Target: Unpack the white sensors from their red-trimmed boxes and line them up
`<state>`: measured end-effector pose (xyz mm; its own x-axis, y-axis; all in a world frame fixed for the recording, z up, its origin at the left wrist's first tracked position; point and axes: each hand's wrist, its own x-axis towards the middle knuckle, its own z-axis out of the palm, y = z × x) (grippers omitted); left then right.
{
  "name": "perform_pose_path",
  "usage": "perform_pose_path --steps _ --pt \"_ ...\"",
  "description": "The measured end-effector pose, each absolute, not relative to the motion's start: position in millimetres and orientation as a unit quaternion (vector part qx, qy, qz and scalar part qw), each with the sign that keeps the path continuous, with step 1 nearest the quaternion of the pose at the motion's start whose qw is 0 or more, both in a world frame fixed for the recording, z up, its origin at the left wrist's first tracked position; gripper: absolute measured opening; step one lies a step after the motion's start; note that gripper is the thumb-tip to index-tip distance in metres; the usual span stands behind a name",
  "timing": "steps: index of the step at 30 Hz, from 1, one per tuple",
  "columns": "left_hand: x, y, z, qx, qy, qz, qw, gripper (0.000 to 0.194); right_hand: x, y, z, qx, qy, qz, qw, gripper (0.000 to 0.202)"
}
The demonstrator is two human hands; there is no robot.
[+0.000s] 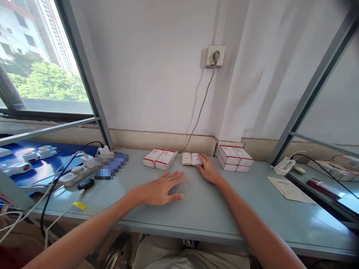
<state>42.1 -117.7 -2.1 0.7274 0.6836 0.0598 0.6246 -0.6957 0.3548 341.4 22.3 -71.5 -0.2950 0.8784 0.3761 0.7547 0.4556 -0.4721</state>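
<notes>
Palm down over the grey table, my left hand [164,186] has its fingers spread and holds nothing. A faint clear patch [183,185] shows by its fingers; I cannot make out what it is. Two small white square pieces lie side by side near the back of the table. The left white piece [186,158] has a tiny red mark. My right hand [209,169] has its thumb and fingers around the right edge of the right white piece [196,159]. Two white-and-red boxes [159,158] lie to the left, and a stack of similar boxes [235,158] stands to the right.
On the left are a pixelated phone-like object [110,166], a power strip [77,175], a black round puck [85,184] and loose cables. A paper sheet [290,189] and a white plug [284,165] lie at right. A cord [202,104] runs down from the wall socket [215,56].
</notes>
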Motion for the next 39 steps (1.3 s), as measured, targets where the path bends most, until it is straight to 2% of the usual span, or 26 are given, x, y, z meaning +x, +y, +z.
perform_pose_path --steps 2,7,17,23,25,28,31,36,39 --pt "38 -127 -15 0.906 0.39 0.048 0.156 0.076 340 22 -71 -0.513 -0.804 0.099 0.285 0.062" --pt "41 -133 -30 0.884 0.453 0.042 0.106 0.076 336 23 -73 -0.512 -0.813 0.082 0.265 0.063" --pt "38 -123 -35 0.9 0.427 0.035 0.077 0.075 335 27 -78 -0.511 -0.816 0.04 0.267 0.061" --pt "43 -90 -2 0.914 0.392 0.1 0.031 0.064 336 24 -74 -0.506 -0.824 0.034 0.254 0.064" --pt "38 -67 14 0.905 0.407 0.12 0.023 0.062 336 23 -72 -0.506 -0.825 0.031 0.25 0.064" --pt "23 -32 27 0.866 0.466 0.174 -0.044 0.061 337 22 -71 -0.506 -0.825 0.035 0.248 0.064" --pt "10 -9 21 0.839 0.523 0.15 -0.014 0.059 338 23 -71 -0.506 -0.825 0.038 0.249 0.064" --pt "11 -2 0 0.793 0.6 0.098 0.048 0.075 338 23 -74 -0.506 -0.825 0.037 0.25 0.064" --pt "17 -3 -3 0.787 0.609 0.085 0.059 0.073 337 21 -74 -0.508 -0.822 0.038 0.254 0.064"
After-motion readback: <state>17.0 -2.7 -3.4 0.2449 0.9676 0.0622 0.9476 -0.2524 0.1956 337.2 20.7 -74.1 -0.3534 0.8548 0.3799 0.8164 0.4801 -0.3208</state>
